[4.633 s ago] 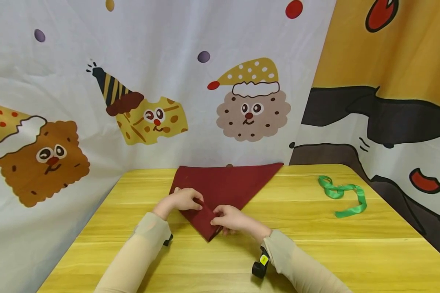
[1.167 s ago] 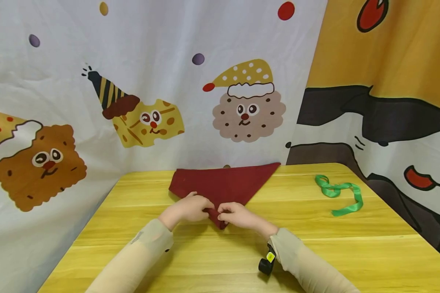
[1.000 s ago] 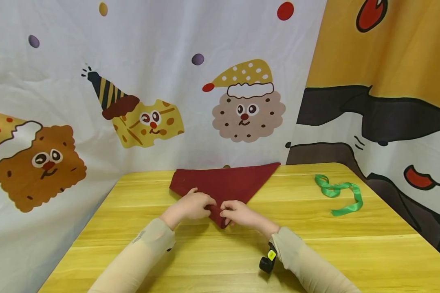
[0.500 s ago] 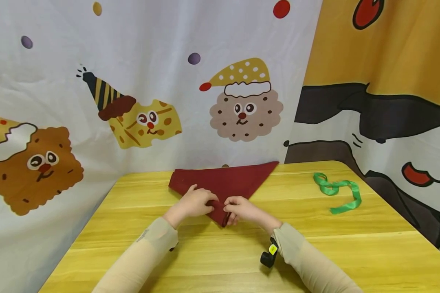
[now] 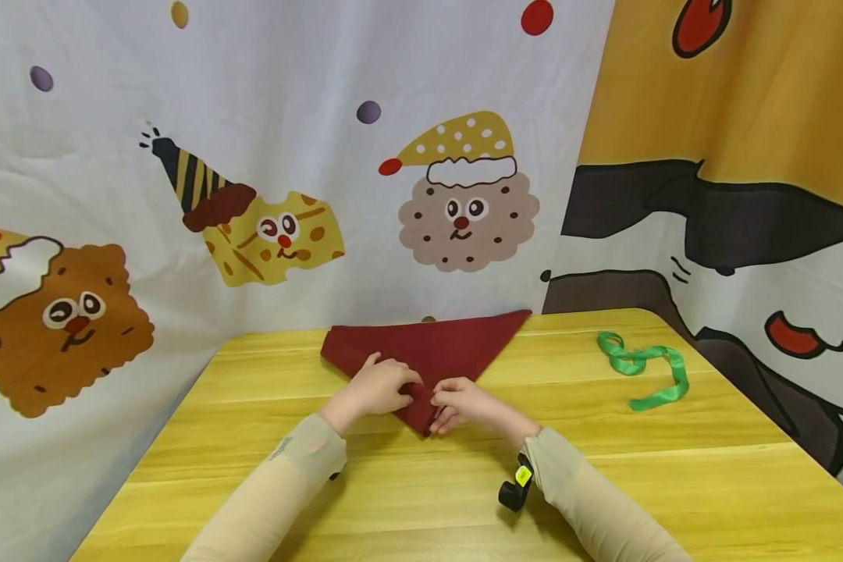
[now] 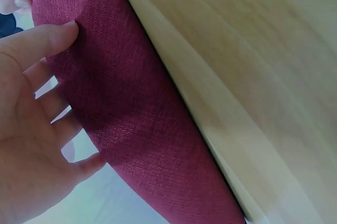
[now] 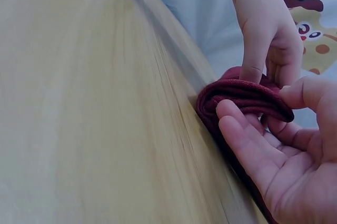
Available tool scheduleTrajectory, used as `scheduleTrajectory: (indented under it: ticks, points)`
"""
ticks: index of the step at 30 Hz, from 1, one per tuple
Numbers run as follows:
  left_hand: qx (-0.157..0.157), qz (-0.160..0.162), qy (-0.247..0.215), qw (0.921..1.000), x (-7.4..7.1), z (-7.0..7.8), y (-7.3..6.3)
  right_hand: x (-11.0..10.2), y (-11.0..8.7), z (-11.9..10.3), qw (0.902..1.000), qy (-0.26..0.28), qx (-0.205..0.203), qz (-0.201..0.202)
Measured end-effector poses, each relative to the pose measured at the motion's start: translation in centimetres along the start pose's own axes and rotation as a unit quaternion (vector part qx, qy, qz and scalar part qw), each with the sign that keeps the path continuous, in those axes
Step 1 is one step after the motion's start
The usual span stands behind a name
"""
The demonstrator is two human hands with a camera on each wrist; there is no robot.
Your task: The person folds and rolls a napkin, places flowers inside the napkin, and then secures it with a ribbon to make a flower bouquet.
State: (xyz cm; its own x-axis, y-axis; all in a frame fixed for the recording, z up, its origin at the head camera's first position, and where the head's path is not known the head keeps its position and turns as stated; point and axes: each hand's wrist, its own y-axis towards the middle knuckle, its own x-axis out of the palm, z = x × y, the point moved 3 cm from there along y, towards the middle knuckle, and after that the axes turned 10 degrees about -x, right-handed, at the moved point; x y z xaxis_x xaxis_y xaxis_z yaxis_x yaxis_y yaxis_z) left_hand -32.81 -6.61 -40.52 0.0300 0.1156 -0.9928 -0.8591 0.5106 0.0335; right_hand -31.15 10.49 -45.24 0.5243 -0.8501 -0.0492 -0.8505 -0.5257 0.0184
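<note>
A dark red cloth napkin (image 5: 457, 343) lies on the table, its left near side rolled into a thick band that ends in a point toward the person. My left hand (image 5: 382, 386) pinches this band; in the left wrist view its thumb presses the face of the napkin (image 6: 131, 113) while the other fingers go behind the far edge. At the band's near end, my right hand (image 5: 467, 403) pinches the layers. The right wrist view shows the coiled layers of the napkin (image 7: 245, 95) between the right thumb and fingers, with the left hand (image 7: 268, 39) just beyond.
A green ribbon (image 5: 646, 361) lies loosely curled at the right of the wooden table (image 5: 604, 468). Behind the table hangs a white curtain (image 5: 281, 101) with printed cartoon figures. A black wrist camera (image 5: 516, 488) sits under the right sleeve.
The napkin's left near side has been rolled inward, and its near tip now sits farther right and back. Both hands have shifted along with it. The right fingers have spread slightly at the end.
</note>
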Motion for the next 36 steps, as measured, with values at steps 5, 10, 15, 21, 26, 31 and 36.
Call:
scheduleTrajectory:
  ticks: [5, 10, 15, 21, 26, 31, 36]
  points:
    - [0.004, 0.003, 0.005, 1.0, 0.3, 0.2, 0.1, -0.8, 0.1, 0.5, 0.9992, -0.033, 0.0, 0.022]
    - [0.006, 0.0, 0.005, 1.0, 0.5, 0.5, -0.1, -1.6, 0.2, 0.8, 0.9953, -0.091, -0.011, 0.031]
    - [0.017, -0.018, 0.003, 0.9997, 0.2, 0.7, -0.9, -2.2, 0.4, 0.8, 0.9885, -0.145, -0.021, 0.035]
    - [0.027, -0.1, -0.029, 0.9942, 0.3, 1.0, -2.0, -2.8, 0.3, 0.6, 0.9735, -0.223, -0.024, 0.044]
    - [0.016, -0.152, -0.032, 0.9878, 0.8, 1.0, -2.1, -2.9, 0.1, 0.4, 0.9681, -0.244, -0.024, 0.052]
    - [0.0, -0.174, -0.035, 0.9842, 1.3, 1.1, -1.8, -2.8, 0.1, 0.5, 0.965, -0.253, -0.025, 0.063]
    - [-0.02, -0.185, -0.033, 0.9819, 1.5, 1.2, -1.5, -2.6, 0.2, 0.0, 0.9525, -0.288, -0.04, 0.09]
